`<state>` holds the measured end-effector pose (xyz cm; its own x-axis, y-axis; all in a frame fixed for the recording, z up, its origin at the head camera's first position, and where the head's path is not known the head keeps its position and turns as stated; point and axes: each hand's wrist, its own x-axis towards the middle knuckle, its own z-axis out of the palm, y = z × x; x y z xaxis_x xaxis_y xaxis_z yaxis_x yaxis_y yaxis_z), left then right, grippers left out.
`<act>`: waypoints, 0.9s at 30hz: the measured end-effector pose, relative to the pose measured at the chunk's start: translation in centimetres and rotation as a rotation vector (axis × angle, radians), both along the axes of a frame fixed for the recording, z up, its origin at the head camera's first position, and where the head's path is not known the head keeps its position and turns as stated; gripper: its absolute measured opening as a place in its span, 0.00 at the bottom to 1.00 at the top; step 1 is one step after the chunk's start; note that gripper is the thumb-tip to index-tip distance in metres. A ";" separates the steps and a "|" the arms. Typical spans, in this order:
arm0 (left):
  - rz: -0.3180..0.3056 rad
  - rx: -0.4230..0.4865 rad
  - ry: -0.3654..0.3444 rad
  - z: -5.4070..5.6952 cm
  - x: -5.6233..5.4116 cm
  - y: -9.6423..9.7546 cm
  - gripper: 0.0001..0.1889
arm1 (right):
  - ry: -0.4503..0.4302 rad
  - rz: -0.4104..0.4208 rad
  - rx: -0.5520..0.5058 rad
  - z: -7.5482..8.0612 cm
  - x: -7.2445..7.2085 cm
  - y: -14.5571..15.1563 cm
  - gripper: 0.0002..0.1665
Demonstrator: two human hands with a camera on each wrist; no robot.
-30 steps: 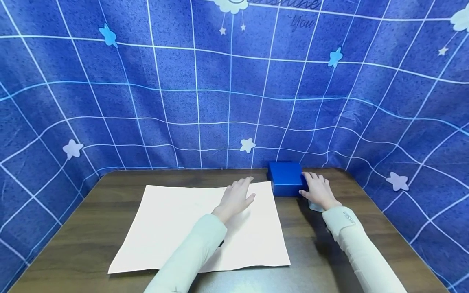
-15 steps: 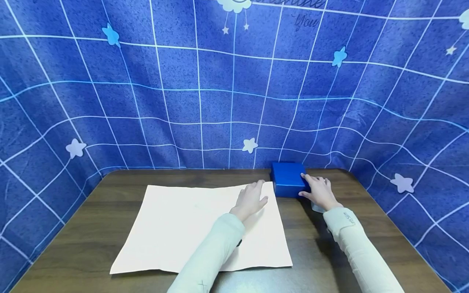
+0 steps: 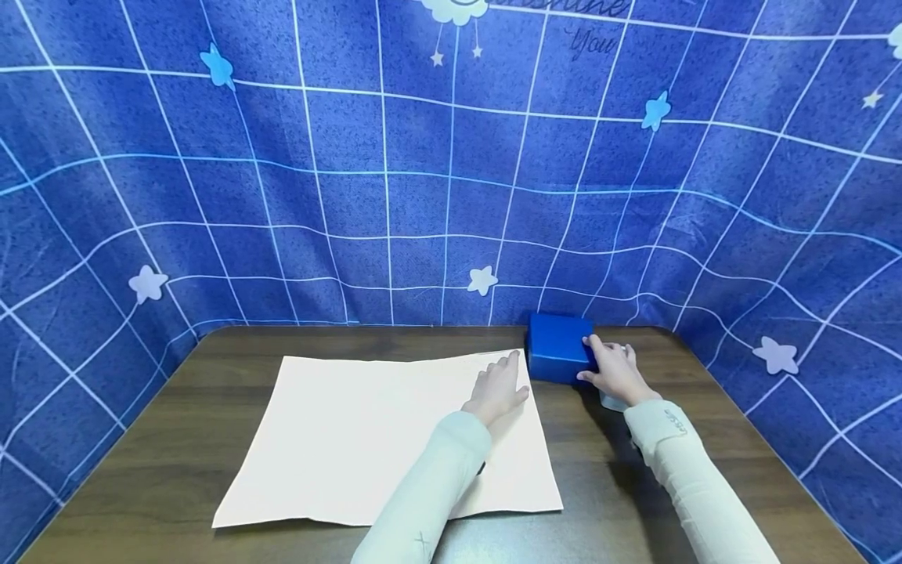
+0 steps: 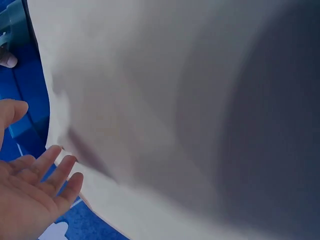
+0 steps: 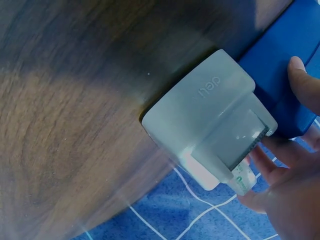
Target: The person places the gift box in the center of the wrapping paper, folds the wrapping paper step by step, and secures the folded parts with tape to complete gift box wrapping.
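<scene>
A large white sheet of paper (image 3: 352,439) lies on the wooden table. Over its right edge extends my left hand (image 3: 496,388), fingers spread and thumb apart; in the left wrist view the fingertips (image 4: 72,180) meet the paper's border, and contact is hard to judge. Just right of the paper sits a blue box (image 3: 560,345). My right hand (image 3: 616,372) grips its right end, the thumb (image 5: 302,82) on the box and the other fingers partly hidden. Beneath that hand stands a grey tape dispenser (image 5: 205,105) marked "deli", with a tape end by the fingers.
The brown wooden table (image 3: 190,415) ends at the back against a blue curtain (image 3: 352,196) with white grid lines and stars. The same curtain hangs along both sides.
My left hand has moved right across the paper to its far right edge. The blue box has shifted and turned slightly, away from the paper, with my right hand on it.
</scene>
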<state>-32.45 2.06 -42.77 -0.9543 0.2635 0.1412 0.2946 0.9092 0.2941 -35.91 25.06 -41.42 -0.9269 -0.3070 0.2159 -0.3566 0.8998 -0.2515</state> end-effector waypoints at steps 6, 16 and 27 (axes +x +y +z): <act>-0.024 -0.020 -0.037 -0.2 0.0 0.9 0.34 | -0.009 0.017 -0.025 0.1 0.1 0.2 0.34; -0.086 0.033 -0.100 0.0 0.5 1.3 0.37 | 0.026 0.001 -0.023 -0.3 0.4 0.2 0.42; -0.106 0.106 -0.191 0.2 0.7 1.7 0.38 | 0.062 0.000 -0.037 -0.6 0.3 0.2 0.43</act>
<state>-31.77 3.80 -42.58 -0.9342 0.3567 -0.0069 0.3164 0.8373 0.4460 -35.60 25.26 -42.03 -0.9116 -0.2973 0.2840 -0.3722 0.8903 -0.2624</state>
